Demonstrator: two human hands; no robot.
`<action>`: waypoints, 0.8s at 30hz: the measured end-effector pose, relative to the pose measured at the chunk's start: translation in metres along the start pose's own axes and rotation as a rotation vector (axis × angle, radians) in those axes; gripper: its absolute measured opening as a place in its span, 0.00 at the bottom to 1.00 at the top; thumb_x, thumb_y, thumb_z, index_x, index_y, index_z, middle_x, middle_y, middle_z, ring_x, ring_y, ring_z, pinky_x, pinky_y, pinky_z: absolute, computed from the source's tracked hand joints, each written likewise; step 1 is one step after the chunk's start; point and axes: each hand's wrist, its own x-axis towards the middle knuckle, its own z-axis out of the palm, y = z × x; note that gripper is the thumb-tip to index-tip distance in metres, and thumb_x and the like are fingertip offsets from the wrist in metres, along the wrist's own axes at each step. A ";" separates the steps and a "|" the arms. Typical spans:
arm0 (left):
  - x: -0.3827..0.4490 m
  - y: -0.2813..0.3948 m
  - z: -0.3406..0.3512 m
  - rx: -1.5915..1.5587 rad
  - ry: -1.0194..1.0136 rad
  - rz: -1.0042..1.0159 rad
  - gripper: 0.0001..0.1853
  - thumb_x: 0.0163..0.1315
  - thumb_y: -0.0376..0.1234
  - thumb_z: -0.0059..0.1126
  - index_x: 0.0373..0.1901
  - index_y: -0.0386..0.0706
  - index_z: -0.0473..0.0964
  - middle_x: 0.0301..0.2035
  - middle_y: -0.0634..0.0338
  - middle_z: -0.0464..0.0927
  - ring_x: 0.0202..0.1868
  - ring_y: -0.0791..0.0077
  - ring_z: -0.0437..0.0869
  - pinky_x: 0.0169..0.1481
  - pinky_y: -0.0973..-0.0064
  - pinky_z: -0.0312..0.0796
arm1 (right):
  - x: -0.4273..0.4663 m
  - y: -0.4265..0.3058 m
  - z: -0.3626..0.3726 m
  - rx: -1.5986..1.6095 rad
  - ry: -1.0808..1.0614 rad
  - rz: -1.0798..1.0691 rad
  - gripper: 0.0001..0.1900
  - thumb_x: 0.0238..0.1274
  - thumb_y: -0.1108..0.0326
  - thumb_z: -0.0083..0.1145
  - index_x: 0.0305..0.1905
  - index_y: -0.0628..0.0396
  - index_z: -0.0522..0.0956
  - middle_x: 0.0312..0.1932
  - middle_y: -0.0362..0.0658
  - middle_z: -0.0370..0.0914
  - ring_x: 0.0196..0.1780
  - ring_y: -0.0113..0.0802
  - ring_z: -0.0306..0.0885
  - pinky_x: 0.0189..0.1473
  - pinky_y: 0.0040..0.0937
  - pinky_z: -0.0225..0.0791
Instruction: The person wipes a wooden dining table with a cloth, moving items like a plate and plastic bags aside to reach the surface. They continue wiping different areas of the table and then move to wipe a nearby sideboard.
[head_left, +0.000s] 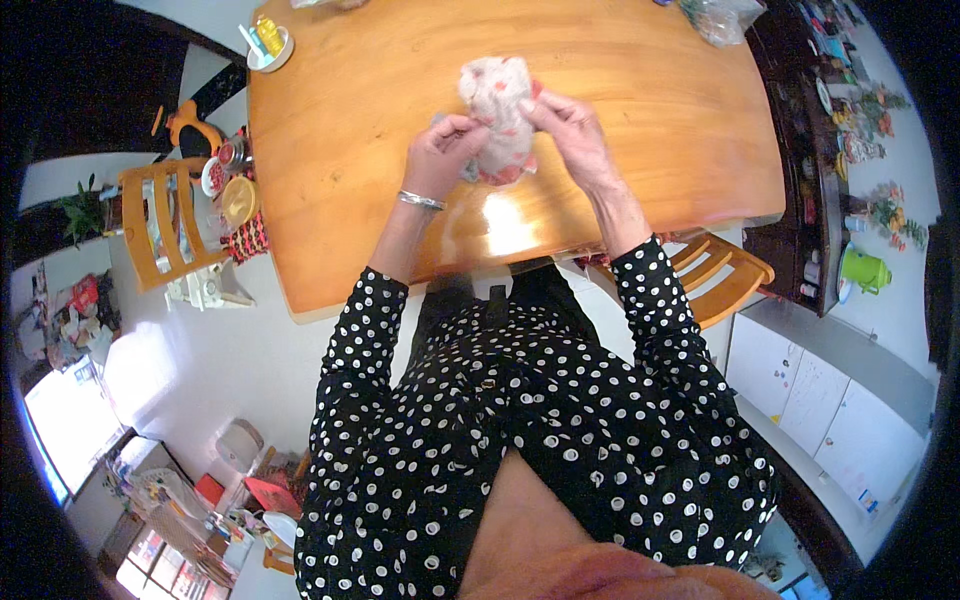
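A small light-coloured cloth piece with red patches (501, 112) is held just over the wooden table, its exact kind too blurred to tell. My left hand (448, 150), with a silver bracelet at the wrist, pinches its left side between thumb and fingers. On the opposite side, my right hand (574, 135) grips the upper right edge by a red part. A greyish bit of the cloth shows beside and below the left fingers. What the curled fingers cover is hidden.
The wooden table (360, 225) spreads before me. At its far left stands a white bowl (271, 64) with a yellow bottle; a clear plastic bag (724, 21) lies far right. Wooden chairs stand left (169, 225) and right (724, 277). A yellow-lidded container (240, 201) sits by the left edge.
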 end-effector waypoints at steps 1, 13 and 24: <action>0.006 0.002 -0.001 0.022 0.015 -0.073 0.12 0.66 0.31 0.59 0.48 0.34 0.77 0.46 0.54 0.81 0.47 0.73 0.82 0.51 0.76 0.75 | -0.001 -0.005 -0.008 0.121 0.080 0.002 0.15 0.71 0.63 0.53 0.54 0.60 0.79 0.44 0.37 0.81 0.45 0.22 0.77 0.51 0.25 0.70; 0.049 0.036 0.065 -0.456 -0.114 0.076 0.22 0.73 0.34 0.47 0.65 0.36 0.61 0.57 0.55 0.72 0.57 0.66 0.77 0.61 0.68 0.73 | -0.001 -0.014 -0.046 0.115 0.262 -0.044 0.14 0.62 0.70 0.61 0.51 0.61 0.78 0.45 0.45 0.82 0.46 0.28 0.79 0.47 0.24 0.73; 0.076 0.050 0.059 -0.298 -0.148 0.167 0.22 0.66 0.25 0.55 0.61 0.39 0.67 0.55 0.56 0.75 0.57 0.69 0.77 0.58 0.73 0.75 | 0.006 -0.011 -0.076 0.254 0.200 -0.067 0.09 0.63 0.68 0.62 0.44 0.59 0.80 0.40 0.40 0.82 0.46 0.25 0.77 0.51 0.26 0.70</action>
